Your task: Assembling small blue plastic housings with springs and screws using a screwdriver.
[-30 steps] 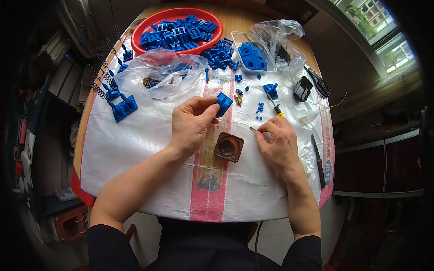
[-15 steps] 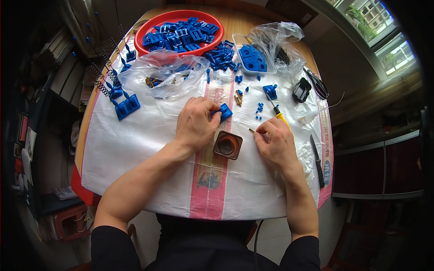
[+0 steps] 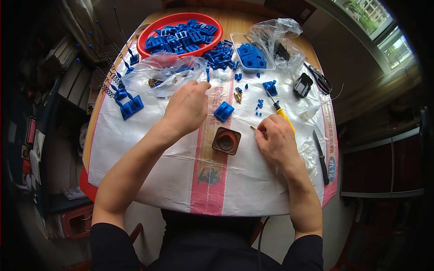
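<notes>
My left hand (image 3: 187, 107) is at the near end of a small blue peg (image 3: 208, 73), its thumb and finger closed on that end. The fingertips are partly hidden by the hand itself. Between thumb and forefinger of my right hand (image 3: 275, 135) is a thin brass pin (image 3: 253, 128), pointing left. A square blue base (image 3: 224, 111) lies between my hands, touched by neither. Nearer me stands a brown square dish (image 3: 226, 141). A screwdriver with a yellow handle (image 3: 283, 116) lies just beyond my right hand, its tip at another blue base (image 3: 270, 87).
At the back are a red basin (image 3: 218, 38) of blue parts, a heap of blue pegs (image 3: 220, 55) and a clear box (image 3: 257, 69). A plastic bag (image 3: 140, 74) lies left. On the right are a knife (image 3: 321, 158) and scissors (image 3: 321, 81). Finished-looking blue pieces with springs (image 3: 131, 107) line the left edge.
My left hand has let go of the blue base and moved away from me to the blue peg. My right hand still pinches the brass pin. The view has shifted slightly.
</notes>
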A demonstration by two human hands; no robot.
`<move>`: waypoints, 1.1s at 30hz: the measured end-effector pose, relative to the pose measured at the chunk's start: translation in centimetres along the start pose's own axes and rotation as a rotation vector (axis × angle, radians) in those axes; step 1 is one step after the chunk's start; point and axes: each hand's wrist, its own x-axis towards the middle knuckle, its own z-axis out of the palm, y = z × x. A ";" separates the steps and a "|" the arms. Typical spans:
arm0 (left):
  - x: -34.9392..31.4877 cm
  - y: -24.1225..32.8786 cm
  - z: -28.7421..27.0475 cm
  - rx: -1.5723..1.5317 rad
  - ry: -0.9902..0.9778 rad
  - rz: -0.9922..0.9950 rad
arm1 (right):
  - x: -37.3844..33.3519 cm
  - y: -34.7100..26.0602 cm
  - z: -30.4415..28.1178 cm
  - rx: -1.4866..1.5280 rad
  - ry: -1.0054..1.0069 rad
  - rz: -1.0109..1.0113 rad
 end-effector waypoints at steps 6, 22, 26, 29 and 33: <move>5.8 -0.8 2.3 0.229 -0.047 -0.053 | -0.1 0.0 0.0 -0.010 0.001 -0.021; 0.6 2.1 0.9 -1.174 -0.162 -0.284 | 0.3 -1.3 -0.8 0.353 0.314 -0.029; -0.6 2.5 1.2 -1.312 -0.258 -0.288 | 0.8 -2.8 -1.5 0.372 0.419 -0.234; -0.9 2.8 1.4 -1.325 -0.294 -0.263 | 0.8 -2.8 -1.5 0.375 0.391 -0.271; -1.2 3.3 1.2 -1.300 -0.311 -0.256 | 0.8 -2.6 -0.8 0.352 0.347 -0.261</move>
